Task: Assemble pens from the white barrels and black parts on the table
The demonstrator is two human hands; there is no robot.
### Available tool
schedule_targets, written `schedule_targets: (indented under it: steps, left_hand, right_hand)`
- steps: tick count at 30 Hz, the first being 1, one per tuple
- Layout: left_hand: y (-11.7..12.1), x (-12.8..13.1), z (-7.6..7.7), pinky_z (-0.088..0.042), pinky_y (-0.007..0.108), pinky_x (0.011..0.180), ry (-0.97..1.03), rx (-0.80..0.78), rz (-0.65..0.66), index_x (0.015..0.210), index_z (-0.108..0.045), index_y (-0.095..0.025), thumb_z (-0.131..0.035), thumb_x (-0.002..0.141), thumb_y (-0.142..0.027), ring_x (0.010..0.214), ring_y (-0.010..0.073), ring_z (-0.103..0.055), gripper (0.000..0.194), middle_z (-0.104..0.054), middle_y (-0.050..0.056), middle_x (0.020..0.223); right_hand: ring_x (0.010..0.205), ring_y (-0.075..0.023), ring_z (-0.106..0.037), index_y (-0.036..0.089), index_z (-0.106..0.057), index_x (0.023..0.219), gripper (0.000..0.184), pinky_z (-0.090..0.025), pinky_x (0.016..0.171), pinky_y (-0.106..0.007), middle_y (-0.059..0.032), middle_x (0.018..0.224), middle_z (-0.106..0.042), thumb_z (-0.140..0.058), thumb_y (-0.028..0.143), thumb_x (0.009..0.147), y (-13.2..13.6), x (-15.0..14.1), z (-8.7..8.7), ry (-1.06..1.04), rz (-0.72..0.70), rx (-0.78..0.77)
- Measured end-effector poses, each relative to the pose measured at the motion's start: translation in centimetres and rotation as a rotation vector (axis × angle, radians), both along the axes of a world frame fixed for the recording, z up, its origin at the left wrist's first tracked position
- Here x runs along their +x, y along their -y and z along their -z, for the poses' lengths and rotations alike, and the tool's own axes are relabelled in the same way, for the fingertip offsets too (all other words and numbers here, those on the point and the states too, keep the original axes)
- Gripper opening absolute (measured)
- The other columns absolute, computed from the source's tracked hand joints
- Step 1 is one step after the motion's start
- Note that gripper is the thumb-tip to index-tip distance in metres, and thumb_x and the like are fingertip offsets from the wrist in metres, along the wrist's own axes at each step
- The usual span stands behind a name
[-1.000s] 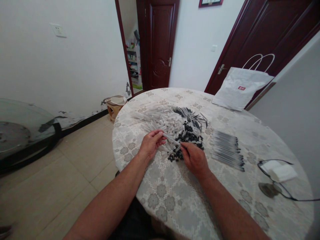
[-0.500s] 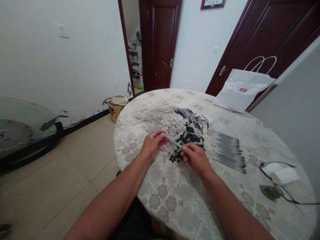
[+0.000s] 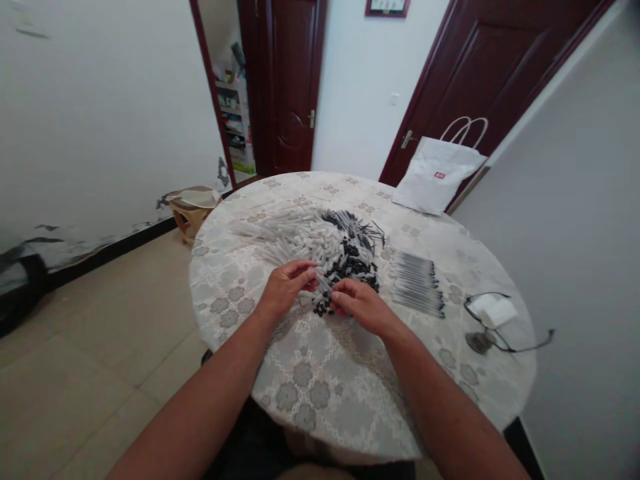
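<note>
From where I stand, the room looks pale and a little worn: a white wall and tiled floor (image 3: 115, 373) off to the left of the left hand, a dark red door (image 3: 295, 87) well beyond both hands. The round surface (image 3: 350, 400), under a flowered cloth, lies beneath them, with a white bag (image 3: 435, 173) at its far edge, ahead and to the right of the right hand. Just beyond the left hand (image 3: 283, 290) spreads a heap of pale tubes (image 3: 310, 240); ahead of the right hand (image 3: 365, 307) sit short black pieces (image 3: 355, 267), with thin dark sticks (image 3: 357, 227) farther off. To that hand's right, slim dark-tipped rods (image 3: 419, 283) lie side by side, and past them rest spectacles (image 3: 510, 351). Both hands face each other over the heap's near edge, fingertips drawn in, a narrow gap between the two; a pale tube may bridge it, but I cannot tell whether either grips anything. Working such slender pieces well, I'd judge, means pinching close to the ends, lining them up straight and pressing gently, since a thin tube could bow. Low, steady wrists would help, as a brushing forearm might scatter the smallest black bits.
</note>
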State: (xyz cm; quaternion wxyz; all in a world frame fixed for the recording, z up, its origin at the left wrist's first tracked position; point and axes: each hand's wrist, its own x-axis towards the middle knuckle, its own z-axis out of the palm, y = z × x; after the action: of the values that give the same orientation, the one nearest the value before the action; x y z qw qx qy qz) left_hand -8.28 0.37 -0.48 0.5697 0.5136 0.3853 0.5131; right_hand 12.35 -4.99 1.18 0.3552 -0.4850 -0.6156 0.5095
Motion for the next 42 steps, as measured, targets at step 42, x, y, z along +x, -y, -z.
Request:
schedule_targets:
  steps: [42]
  left_hand:
    - [0.6, -5.2, 1.8, -0.046, 0.038, 0.088, -1.266, 0.568, 0.167, 0.101, -0.063, -0.021, -0.047, 0.097, -0.030, 0.100, 0.0265, -0.059, 0.019, -0.064, 0.010, 0.103]
  right_hand:
    - [0.096, -0.0264, -0.058, 0.018, -0.068, 0.097, 0.017, -0.047, 0.089, -0.037, -0.0102, 0.095, -0.065, -0.054, 0.027, 0.100, 5.6, 17.0, 4.7, 1.238, 0.432, 0.621]
